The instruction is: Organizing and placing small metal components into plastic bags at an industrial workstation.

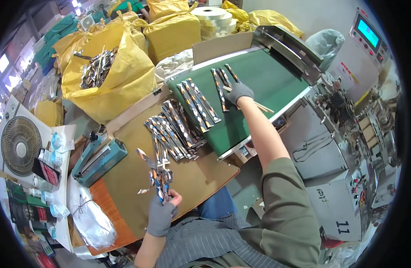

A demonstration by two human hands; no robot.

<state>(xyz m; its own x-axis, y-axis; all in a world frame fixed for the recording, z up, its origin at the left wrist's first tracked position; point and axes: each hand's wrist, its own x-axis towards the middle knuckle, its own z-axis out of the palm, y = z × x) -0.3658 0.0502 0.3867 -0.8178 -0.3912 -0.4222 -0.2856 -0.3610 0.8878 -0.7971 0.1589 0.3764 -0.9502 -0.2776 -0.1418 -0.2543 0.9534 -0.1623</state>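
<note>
Fingers: L hand (161,216) clutches splayed wrappers (162,178); R hand (239,93) seemingly grasps sticks (264,107). I reckon uneven grip could spill wrappers nr table (129,192) edge.

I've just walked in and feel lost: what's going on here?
A person's left hand grips a bunch of narrow patterned packets over the brown table. The right hand is at the green belt, with thin pale sticks at it, close to a few loose packets. A packet pile lies on the table, and a packet row on the belt.
</note>
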